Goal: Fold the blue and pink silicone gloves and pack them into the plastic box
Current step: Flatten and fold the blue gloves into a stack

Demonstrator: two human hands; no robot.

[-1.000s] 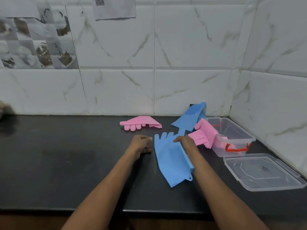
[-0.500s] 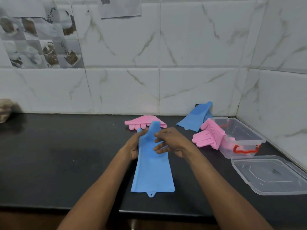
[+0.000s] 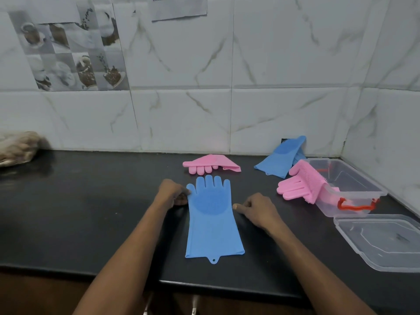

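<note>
Home kitchen. Black stone counter (image 3: 68, 212) under both hands, meeting white marble-look wall tiles (image 3: 284, 64) beyond hands in corner. Decorative tiles (image 3: 75, 53) with cups and food pictures up left of left hand (image 3: 172, 194). Silicone scrubbing gloves (image 3: 211, 212), clear plastic box (image 3: 354, 189) right of right hand (image 3: 256, 210).

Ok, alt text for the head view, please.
A blue silicone glove lies flat on the black counter between a person's left hand and right hand. Behind lie a pink glove, another blue glove, and a pink glove draped over the clear plastic box.
</note>
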